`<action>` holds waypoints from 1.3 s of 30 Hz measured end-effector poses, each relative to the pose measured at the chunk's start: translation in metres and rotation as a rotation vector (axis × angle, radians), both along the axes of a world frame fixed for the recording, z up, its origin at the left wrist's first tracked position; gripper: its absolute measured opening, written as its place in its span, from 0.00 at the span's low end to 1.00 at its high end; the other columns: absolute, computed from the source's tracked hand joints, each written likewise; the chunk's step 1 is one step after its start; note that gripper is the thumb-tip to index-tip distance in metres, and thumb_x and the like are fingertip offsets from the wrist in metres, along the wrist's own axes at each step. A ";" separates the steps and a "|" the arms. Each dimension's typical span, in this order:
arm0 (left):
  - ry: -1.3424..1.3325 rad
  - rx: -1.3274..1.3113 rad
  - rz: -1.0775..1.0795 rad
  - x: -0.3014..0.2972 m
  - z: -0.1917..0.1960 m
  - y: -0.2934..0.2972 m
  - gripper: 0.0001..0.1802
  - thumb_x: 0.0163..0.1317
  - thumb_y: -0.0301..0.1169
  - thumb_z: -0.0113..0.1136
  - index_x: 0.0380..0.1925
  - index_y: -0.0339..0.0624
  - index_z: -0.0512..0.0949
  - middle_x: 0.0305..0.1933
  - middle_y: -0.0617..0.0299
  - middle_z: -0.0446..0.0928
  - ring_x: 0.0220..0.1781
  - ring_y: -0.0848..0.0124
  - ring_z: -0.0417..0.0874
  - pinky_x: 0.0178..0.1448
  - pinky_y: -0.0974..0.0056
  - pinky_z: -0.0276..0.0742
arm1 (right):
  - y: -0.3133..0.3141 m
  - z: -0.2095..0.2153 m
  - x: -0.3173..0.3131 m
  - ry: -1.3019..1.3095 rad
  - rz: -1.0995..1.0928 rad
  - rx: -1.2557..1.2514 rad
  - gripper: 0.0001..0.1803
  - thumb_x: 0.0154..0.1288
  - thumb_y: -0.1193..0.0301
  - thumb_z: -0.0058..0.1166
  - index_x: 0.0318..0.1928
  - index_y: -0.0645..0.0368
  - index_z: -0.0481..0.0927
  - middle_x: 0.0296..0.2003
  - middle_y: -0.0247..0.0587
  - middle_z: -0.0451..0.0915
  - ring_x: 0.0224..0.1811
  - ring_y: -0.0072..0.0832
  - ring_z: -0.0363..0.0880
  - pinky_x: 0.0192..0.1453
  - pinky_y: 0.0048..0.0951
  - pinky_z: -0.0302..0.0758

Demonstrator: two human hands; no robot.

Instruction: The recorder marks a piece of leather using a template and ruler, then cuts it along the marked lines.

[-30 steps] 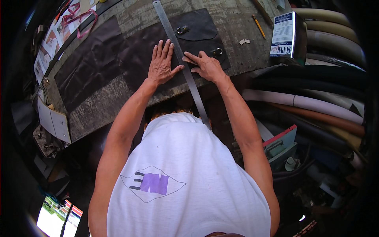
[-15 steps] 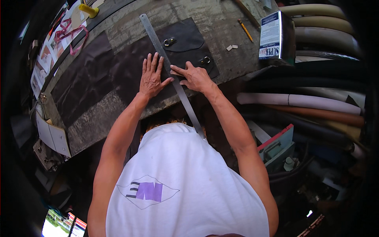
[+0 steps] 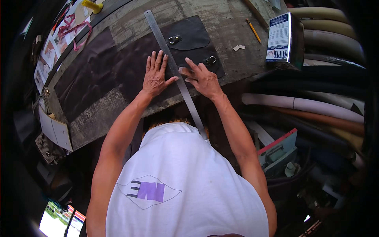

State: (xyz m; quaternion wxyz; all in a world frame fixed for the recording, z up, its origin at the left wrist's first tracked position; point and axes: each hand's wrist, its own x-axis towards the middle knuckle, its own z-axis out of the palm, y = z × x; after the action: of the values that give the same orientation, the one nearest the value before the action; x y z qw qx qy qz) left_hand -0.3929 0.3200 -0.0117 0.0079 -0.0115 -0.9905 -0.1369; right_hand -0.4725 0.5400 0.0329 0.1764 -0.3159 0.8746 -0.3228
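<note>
A long steel ruler [image 3: 162, 40] lies slantwise across a dark brown leather sheet [image 3: 132, 59], its near end reaching my shirt. My left hand [image 3: 154, 77] is flat on the leather left of the ruler, fingers spread, thumb at the ruler's edge. Just right of the ruler, my right hand [image 3: 204, 81] has its index finger stretched out and the other fingers bent toward the thumb. Something small seems to be between them, but I cannot make it out. Beyond it lies a black leather flap [image 3: 193, 35] with a metal ring fitting [image 3: 173, 40]; a second ring fitting [image 3: 211, 60] is beside my right hand.
A pencil [image 3: 254, 31], small white pieces [image 3: 239, 47] and a rectangular can [image 3: 279, 41] are on the worn table's right side. Rolled materials [image 3: 304, 106] are stacked at the right. A yellow cone-shaped thing [image 3: 92, 6] and pink ribbon [image 3: 73, 27] sit far left.
My right hand has drawn slightly right, and its index finger has come off the ruler and points farther up. My left hand stays on the leather. The whole view has shifted a little.
</note>
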 end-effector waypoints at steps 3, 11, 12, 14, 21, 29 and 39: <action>0.025 0.016 -0.001 0.000 0.000 0.001 0.52 0.59 0.61 0.57 0.72 0.36 0.55 0.79 0.49 0.45 0.81 0.49 0.40 0.81 0.49 0.35 | 0.026 -0.011 0.014 0.059 -0.398 -0.392 0.15 0.63 0.66 0.62 0.45 0.60 0.77 0.27 0.43 0.75 0.29 0.40 0.79 0.35 0.39 0.75; 0.006 -0.024 0.007 0.003 -0.004 -0.002 0.53 0.59 0.66 0.52 0.71 0.35 0.58 0.78 0.48 0.47 0.81 0.49 0.40 0.81 0.48 0.34 | 0.071 0.007 0.046 -0.414 -0.771 -0.468 0.23 0.78 0.53 0.40 0.36 0.60 0.76 0.22 0.31 0.72 0.26 0.26 0.71 0.35 0.32 0.70; 0.011 -0.011 0.009 0.004 -0.004 -0.003 0.52 0.60 0.65 0.53 0.71 0.35 0.57 0.78 0.47 0.47 0.81 0.49 0.40 0.81 0.48 0.35 | 0.068 0.010 0.050 -0.413 -0.758 -0.468 0.23 0.78 0.53 0.40 0.36 0.60 0.76 0.22 0.31 0.72 0.26 0.26 0.71 0.35 0.32 0.70; 0.018 0.009 0.008 0.003 -0.001 0.000 0.51 0.60 0.63 0.54 0.71 0.35 0.56 0.78 0.47 0.47 0.81 0.49 0.40 0.81 0.49 0.36 | 0.061 0.015 0.058 -0.368 -0.660 -0.232 0.22 0.78 0.55 0.42 0.37 0.60 0.78 0.24 0.32 0.74 0.29 0.21 0.73 0.38 0.26 0.70; -0.019 0.003 0.016 0.003 0.003 0.000 0.51 0.60 0.64 0.53 0.72 0.36 0.56 0.78 0.49 0.46 0.81 0.50 0.40 0.81 0.49 0.36 | 0.034 0.003 0.086 -0.111 -0.327 -0.072 0.09 0.66 0.75 0.53 0.46 0.61 0.76 0.34 0.51 0.77 0.38 0.50 0.79 0.41 0.44 0.76; -0.031 0.014 0.034 0.004 -0.002 -0.002 0.52 0.61 0.66 0.50 0.73 0.40 0.53 0.79 0.51 0.43 0.81 0.51 0.37 0.81 0.50 0.35 | 0.001 -0.001 0.127 0.048 -0.312 0.182 0.28 0.57 0.60 0.68 0.54 0.58 0.73 0.33 0.47 0.81 0.33 0.50 0.83 0.34 0.44 0.79; -0.074 -0.014 0.026 0.004 0.001 0.000 0.53 0.61 0.68 0.45 0.74 0.41 0.51 0.80 0.51 0.41 0.81 0.51 0.35 0.81 0.50 0.33 | 0.009 -0.020 0.130 0.177 -0.229 0.074 0.31 0.53 0.72 0.68 0.60 0.60 0.75 0.35 0.43 0.80 0.31 0.42 0.83 0.33 0.37 0.80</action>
State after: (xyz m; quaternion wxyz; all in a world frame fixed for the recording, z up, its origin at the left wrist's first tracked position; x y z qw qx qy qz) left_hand -0.3887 0.3204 -0.0108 -0.0269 0.0062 -0.9911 -0.1300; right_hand -0.3425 0.5490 0.0125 0.0724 -0.2348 0.9283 -0.2791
